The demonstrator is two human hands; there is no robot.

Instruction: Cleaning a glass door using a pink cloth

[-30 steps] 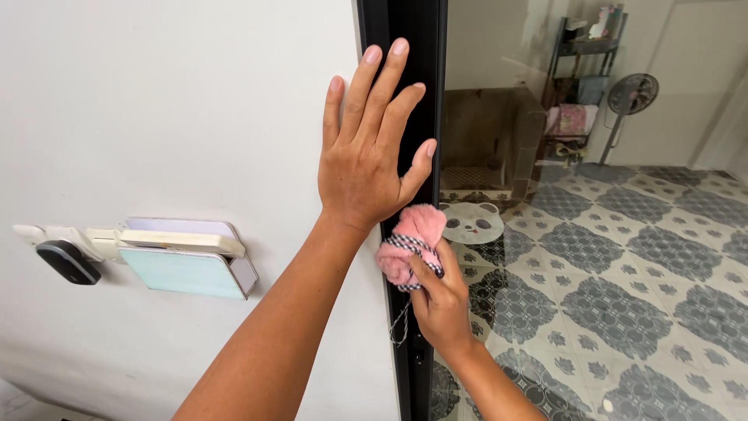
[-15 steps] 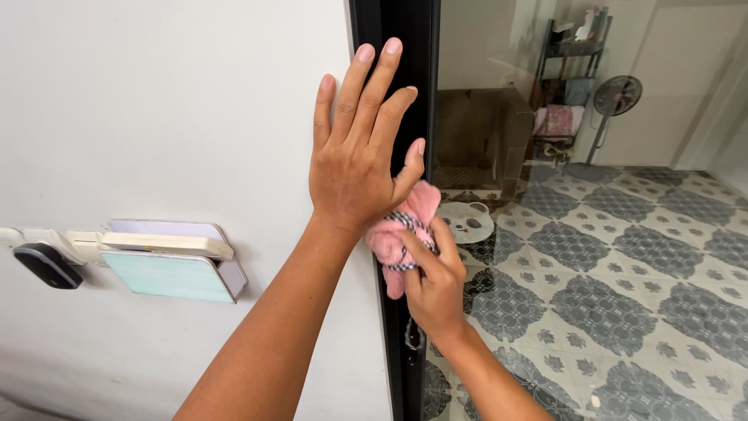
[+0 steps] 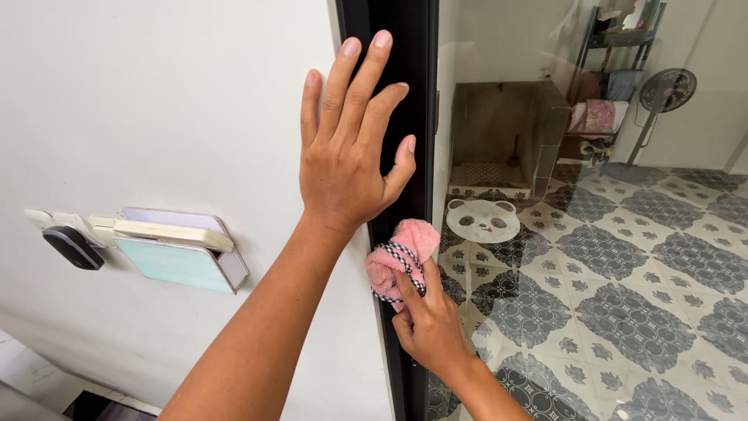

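My left hand lies flat with spread fingers against the white wall and the black door frame. Below it, my right hand grips a fluffy pink cloth with a black-and-white checked band, pressing it on the black frame just under my left palm. Right of the frame is a glass pane.
A white wall bracket holds a pale green flat box and a small black device at the left. Through the glass I see patterned grey floor tiles, a panda-face mat, a metal shelf rack and a standing fan.
The pink cloth and my right hand have slid a little down the black frame. My left hand stays flat in place; the view has shifted slightly.
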